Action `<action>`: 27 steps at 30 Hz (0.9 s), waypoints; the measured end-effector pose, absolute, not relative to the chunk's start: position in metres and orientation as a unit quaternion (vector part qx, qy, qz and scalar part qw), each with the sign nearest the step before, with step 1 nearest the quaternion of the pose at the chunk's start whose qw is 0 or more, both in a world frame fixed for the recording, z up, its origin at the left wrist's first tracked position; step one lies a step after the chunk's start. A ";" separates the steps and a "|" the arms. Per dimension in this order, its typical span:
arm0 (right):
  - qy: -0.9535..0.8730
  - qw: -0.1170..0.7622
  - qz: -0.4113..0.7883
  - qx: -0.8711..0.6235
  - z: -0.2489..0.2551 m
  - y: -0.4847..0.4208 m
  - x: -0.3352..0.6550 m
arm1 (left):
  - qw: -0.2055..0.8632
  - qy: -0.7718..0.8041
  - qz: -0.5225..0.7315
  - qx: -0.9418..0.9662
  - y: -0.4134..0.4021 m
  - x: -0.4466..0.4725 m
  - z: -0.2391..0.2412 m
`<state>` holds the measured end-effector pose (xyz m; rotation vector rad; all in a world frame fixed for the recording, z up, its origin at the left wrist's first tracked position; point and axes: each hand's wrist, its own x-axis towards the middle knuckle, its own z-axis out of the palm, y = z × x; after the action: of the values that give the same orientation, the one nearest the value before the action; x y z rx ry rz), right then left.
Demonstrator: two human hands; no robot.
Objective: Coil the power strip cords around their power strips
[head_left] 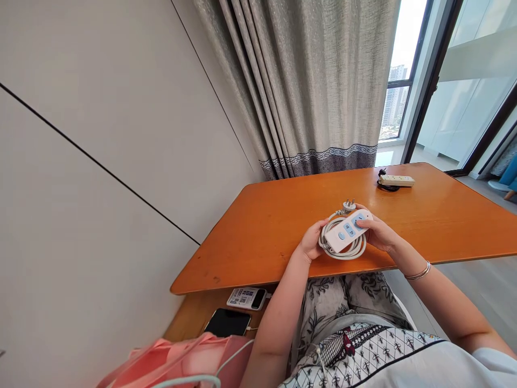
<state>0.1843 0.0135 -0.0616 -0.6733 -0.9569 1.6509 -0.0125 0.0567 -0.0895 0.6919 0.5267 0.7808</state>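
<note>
Both hands hold a white power strip (348, 229) with pale blue sockets, just above the near edge of an orange wooden table (283, 226). Its white cord (341, 251) is coiled in loops under the strip, and the plug (349, 205) sticks up at the far end. My left hand (312, 240) grips the strip's left end and the coil, fingers curled around them. From the right, my right hand (378, 231) clasps the strip's other end; a thin bracelet (418, 274) sits on that wrist.
A second white power strip (396, 180) with a dark cord lies at the table's far right. A power bank (247, 298) and a dark phone (227, 322) rest on a lower bench at left, by pink cloth (169, 360). Curtain and window stand behind.
</note>
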 end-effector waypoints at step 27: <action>-0.181 0.710 0.515 -0.445 -0.096 0.079 0.293 | 0.679 0.410 0.450 0.410 0.059 -0.011 -0.114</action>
<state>0.2933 0.0787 -0.0961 -0.9881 -0.4022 1.1426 -0.0106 0.0591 -0.1138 0.9218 0.9213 1.0104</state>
